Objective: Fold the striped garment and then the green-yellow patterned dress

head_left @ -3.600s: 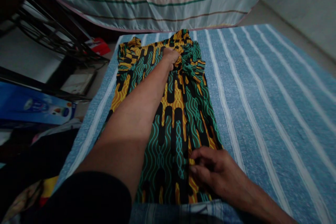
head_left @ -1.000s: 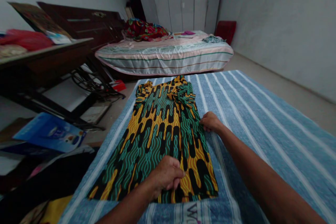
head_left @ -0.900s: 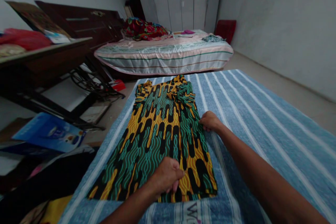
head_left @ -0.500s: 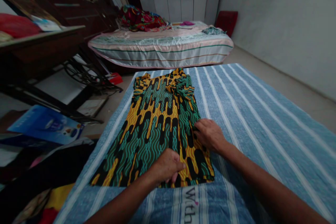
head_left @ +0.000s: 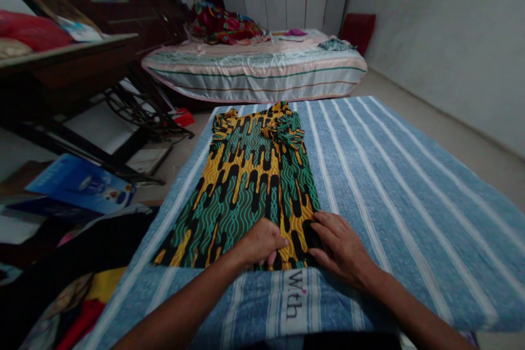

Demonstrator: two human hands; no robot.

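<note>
A dress (head_left: 241, 191) patterned in black, yellow and green lies flat, its ruffled sleeves at the far end and its hem towards me. Its right side is folded inward in a long strip. At the hem, my left hand (head_left: 264, 243) is closed, thumb and curled fingers gripping the cloth beside that strip. My right hand (head_left: 340, 246) rests on the lower right edge of the dress, fingers stretched out and a little apart. Beneath everything is a blue cloth with white stripes (head_left: 394, 197), lettered near me.
A bed (head_left: 262, 79) with a bundled floral blanket (head_left: 225, 24) stands beyond the striped surface. On the left are a wooden sewing table (head_left: 82, 60) with an iron treadle, a blue box (head_left: 86, 183) and a heap of clothes (head_left: 90, 306). A wall (head_left: 447, 33) runs along the right.
My right hand has slid down the dress's right edge towards the hem, and its fingers have straightened. The left hand keeps its grip at the hem. The view has shifted slightly.
</note>
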